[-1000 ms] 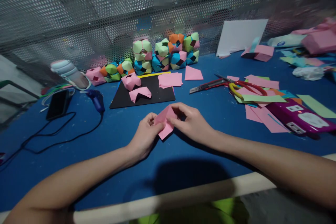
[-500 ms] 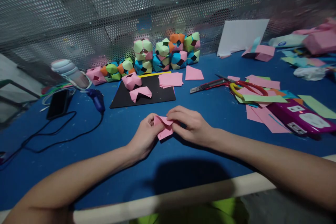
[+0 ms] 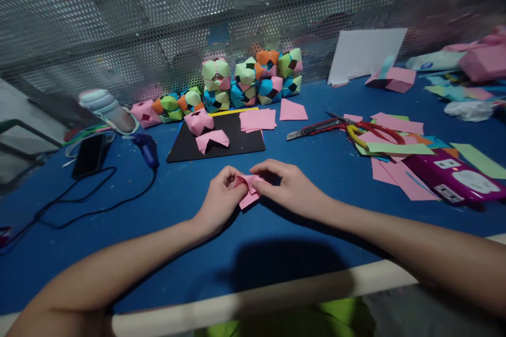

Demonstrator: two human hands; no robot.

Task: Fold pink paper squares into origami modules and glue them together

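Observation:
A small piece of pink paper, partly folded, is held just above the blue table between both hands. My left hand pinches its left side, thumb across the front. My right hand grips the upper right part, with thumb and forefinger at a raised flap. Fingers cover some of the folds. Beyond the hands lies a black board carrying a folded pink paper unit, a rounded pink piece and a stack of pink squares.
Coloured paper balls stand in a stacked row at the back. Red-and-yellow scissors, a utility knife, paper scraps and a purple case lie right. A bottle, phone and blue corded tool sit left.
My right thumb has moved up and left onto the front of the pink paper, and its upper flap now bends differently. The left hand keeps its pinch.

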